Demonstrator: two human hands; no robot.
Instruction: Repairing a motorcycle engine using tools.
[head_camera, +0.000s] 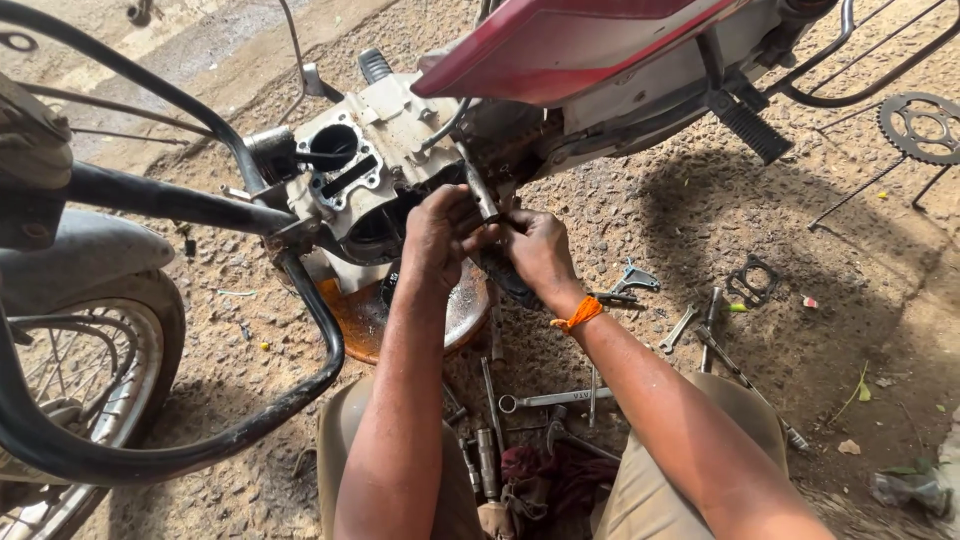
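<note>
My left hand (440, 232) and my right hand (538, 250) meet at the side of a motorcycle engine (372, 165) whose top is opened, showing a round bore and a gasket face. Both hands close on a slim dark metal tool or rod (480, 192) that points up into the engine case. An orange thread band (578, 315) circles my right wrist. Under the engine sits a rusty round oil pan (362, 318).
A black crash guard bar (200, 440) and the front wheel (90, 370) stand at the left. Spanners (555, 399), bolts and a rag lie between my knees. A gasket (752, 281) and a sprocket (921, 127) lie on the gravel to the right. A red tank (560, 45) is overhead.
</note>
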